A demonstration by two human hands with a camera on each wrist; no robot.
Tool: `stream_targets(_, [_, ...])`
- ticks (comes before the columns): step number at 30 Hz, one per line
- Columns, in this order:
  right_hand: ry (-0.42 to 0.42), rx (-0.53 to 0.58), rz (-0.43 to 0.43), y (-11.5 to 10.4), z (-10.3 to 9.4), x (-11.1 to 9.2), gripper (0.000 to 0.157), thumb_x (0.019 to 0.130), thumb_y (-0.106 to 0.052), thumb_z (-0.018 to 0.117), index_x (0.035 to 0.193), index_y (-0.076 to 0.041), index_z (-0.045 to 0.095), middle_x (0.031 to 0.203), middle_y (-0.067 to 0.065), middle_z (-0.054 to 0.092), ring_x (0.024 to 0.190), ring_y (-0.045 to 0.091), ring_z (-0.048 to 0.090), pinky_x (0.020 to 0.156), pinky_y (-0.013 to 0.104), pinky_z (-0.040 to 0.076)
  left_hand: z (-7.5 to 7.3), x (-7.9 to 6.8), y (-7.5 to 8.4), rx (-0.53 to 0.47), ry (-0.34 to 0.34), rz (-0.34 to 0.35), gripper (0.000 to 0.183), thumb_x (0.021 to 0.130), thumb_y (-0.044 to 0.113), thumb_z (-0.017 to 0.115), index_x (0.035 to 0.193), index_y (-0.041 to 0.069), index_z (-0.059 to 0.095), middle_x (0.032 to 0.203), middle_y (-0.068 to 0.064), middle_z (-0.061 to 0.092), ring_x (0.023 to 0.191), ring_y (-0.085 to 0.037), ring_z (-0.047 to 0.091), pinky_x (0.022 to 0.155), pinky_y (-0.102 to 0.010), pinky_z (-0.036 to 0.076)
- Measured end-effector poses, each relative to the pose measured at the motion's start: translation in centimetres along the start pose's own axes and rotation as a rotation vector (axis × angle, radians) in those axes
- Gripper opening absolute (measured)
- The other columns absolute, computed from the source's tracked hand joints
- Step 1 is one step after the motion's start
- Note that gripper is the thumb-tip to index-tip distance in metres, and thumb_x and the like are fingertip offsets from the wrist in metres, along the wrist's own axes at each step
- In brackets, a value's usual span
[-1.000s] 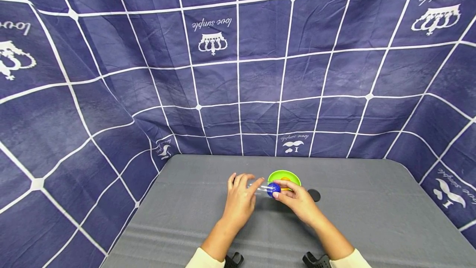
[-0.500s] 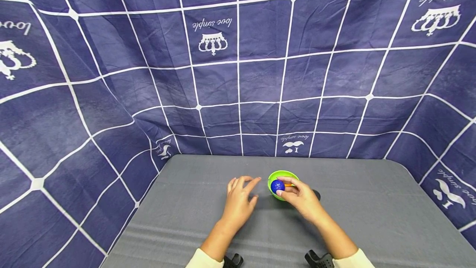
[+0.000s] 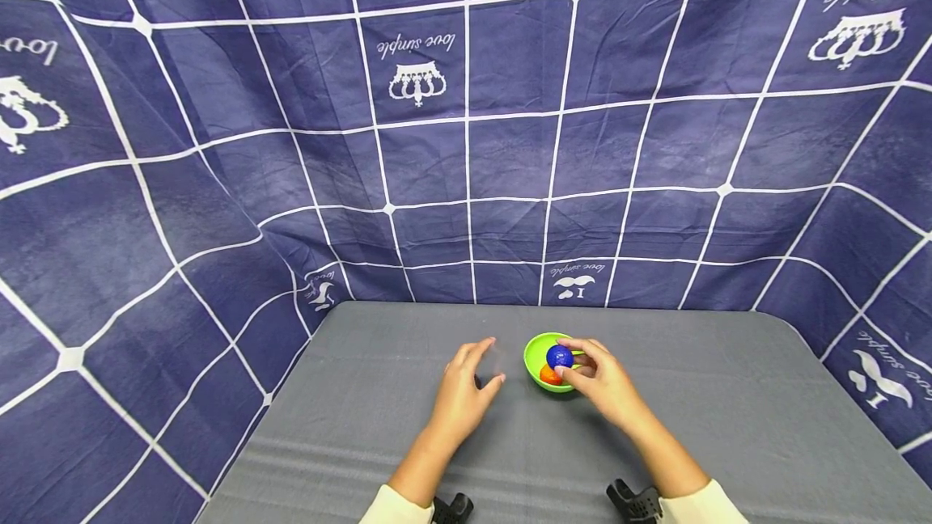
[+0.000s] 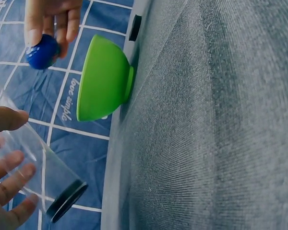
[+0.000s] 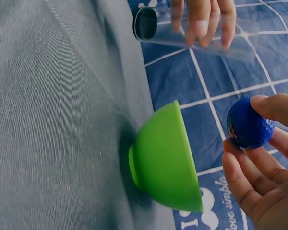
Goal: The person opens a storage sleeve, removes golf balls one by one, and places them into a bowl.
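In the head view my left hand (image 3: pixel 463 390) grips a clear plastic tube (image 4: pixel 48 163). A black cap (image 4: pixel 69 199) closes the tube's lower end, and the tube tilts slightly. Between the thumb and fingertips of my right hand (image 3: pixel 600 378) is a blue golf ball (image 5: pixel 245 122). This ball is above the rim of a green bowl (image 4: pixel 103 81), in front of it in the head view. Inside the bowl lies an orange ball (image 3: pixel 549 375). The tube and the golf ball are apart, with the bowl below and between the two hands.
A small black disc (image 4: pixel 135 28) lies on the grey cloth-covered table (image 3: pixel 699 395), past the bowl and hidden by the right hand in the head view. Behind the table hangs a blue curtain (image 3: pixel 510 160) with white lines.
The blue golf ball has come away from the tube's end, moving right with my right hand over the bowl. My left hand has turned the tube from lying sideways to nearly upright.
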State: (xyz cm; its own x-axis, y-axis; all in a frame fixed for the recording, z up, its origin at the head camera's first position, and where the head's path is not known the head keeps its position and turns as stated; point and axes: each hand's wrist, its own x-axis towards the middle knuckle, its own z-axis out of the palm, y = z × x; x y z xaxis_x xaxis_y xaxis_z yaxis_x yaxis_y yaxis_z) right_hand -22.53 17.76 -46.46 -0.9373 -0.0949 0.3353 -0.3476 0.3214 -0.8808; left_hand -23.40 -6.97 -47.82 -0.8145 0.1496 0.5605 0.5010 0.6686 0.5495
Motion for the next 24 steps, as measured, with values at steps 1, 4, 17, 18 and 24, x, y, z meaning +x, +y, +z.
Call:
stream_targets(1, [0.009, -0.019, 0.001, 0.0, -0.1, 0.1, 0.043, 0.086, -0.003, 0.077, 0.127, 0.003, 0.065, 0.114, 0.019, 0.062, 0.097, 0.022, 0.069, 0.08, 0.022, 0.058, 0.0, 0.1, -0.1, -0.017, -0.005, -0.013, 0.058, 0.082, 0.02, 0.084, 0.135, 0.012, 0.062, 0.12, -0.005, 0.068, 0.11, -0.024, 0.068, 0.094, -0.044, 0.053])
stream_targets(4, [0.037, -0.086, 0.002, 0.2, -0.3, 0.2, 0.042, 0.085, -0.003, 0.078, 0.125, 0.002, 0.066, 0.112, 0.017, 0.063, 0.095, 0.022, 0.068, 0.079, 0.023, 0.058, -0.1, 0.2, -0.3, -0.061, -0.015, -0.06, 0.057, 0.084, 0.022, 0.082, 0.136, 0.009, 0.06, 0.121, -0.005, 0.069, 0.113, -0.023, 0.067, 0.097, -0.043, 0.053])
stream_targets(17, [0.062, -0.406, -0.082, 2.0, -0.8, 0.3, 0.04, 0.081, -0.007, 0.082, 0.119, -0.002, 0.07, 0.105, 0.007, 0.066, 0.084, 0.02, 0.062, 0.071, 0.026, 0.053, 0.4, 0.2, -1.5, -0.231, 0.007, -0.165, 0.054, 0.085, 0.018, 0.079, 0.134, 0.006, 0.059, 0.121, -0.012, 0.071, 0.112, -0.028, 0.068, 0.094, -0.048, 0.055])
stream_targets(18, [0.063, -0.425, -0.089, 2.1, -0.8, 0.3, 0.04, 0.081, -0.007, 0.082, 0.119, -0.002, 0.07, 0.104, 0.007, 0.066, 0.082, 0.019, 0.061, 0.069, 0.026, 0.052, 0.4, 0.3, -1.6, -0.246, 0.009, -0.176, 0.054, 0.086, 0.018, 0.079, 0.134, 0.006, 0.059, 0.121, -0.013, 0.071, 0.112, -0.029, 0.068, 0.094, -0.048, 0.056])
stream_targets(24, [0.062, -0.567, -0.142, 2.5, -0.6, 0.5, 0.041, 0.079, -0.01, 0.083, 0.117, -0.002, 0.07, 0.106, 0.01, 0.067, 0.09, 0.025, 0.065, 0.08, 0.039, 0.055, 0.6, 0.4, -2.0, -0.252, 0.026, -0.225, 0.052, 0.085, 0.017, 0.08, 0.132, 0.008, 0.06, 0.12, -0.011, 0.072, 0.111, -0.027, 0.07, 0.092, -0.042, 0.057])
